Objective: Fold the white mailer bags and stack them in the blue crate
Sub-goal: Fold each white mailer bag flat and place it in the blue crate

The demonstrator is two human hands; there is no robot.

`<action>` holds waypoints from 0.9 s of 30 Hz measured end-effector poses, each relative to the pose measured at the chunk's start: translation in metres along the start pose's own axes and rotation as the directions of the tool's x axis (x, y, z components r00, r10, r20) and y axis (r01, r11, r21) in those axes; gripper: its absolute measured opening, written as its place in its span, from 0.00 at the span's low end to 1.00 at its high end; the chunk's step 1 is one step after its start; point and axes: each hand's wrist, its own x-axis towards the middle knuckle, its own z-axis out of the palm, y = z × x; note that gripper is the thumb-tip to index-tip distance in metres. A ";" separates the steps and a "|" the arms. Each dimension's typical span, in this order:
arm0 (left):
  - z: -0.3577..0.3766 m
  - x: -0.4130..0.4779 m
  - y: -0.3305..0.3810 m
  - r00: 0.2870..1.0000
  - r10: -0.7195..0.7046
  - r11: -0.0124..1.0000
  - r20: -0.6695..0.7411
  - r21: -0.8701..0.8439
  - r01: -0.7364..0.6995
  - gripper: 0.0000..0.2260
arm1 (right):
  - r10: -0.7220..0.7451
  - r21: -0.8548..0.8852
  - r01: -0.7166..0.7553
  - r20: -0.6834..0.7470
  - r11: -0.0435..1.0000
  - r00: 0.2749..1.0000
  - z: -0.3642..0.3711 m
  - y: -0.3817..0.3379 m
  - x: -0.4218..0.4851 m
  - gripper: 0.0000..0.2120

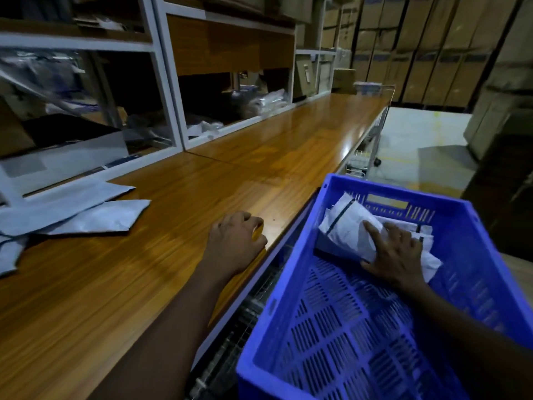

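My right hand (pixel 395 252) presses spread fingers (pixel 373 232) on the folded bag (pixel 347 226) in the crate (pixel 331 347); my left hand (pixel 235 241) (loosely curled, holding nothing) rests on the desk (pixel 144 284), loose bags (pixel 86 215) farther left

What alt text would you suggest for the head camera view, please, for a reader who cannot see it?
A person's right hand presses a folded white mailer bag in the far end of a blue perforated plastic crate. The left hand rests on the wooden counter, where flat white bags lie.
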 end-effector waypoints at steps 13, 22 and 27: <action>-0.001 -0.001 0.002 1.000 0.001 1.000 -0.020 -0.023 -0.002 0.19 | -0.073 -0.255 0.116 0.173 0.960 0.982 0.026 0.008 0.020 0.49; -0.009 -0.005 0.004 0.999 -0.028 0.995 -0.021 -0.092 0.026 0.16 | 0.039 -0.108 -0.024 0.141 0.994 0.989 0.002 -0.016 0.020 0.41; -0.025 -0.023 0.004 0.974 -0.124 0.971 -0.191 -0.228 0.079 0.10 | 0.031 0.249 -0.011 -0.073 0.968 0.997 -0.045 -0.066 0.024 0.30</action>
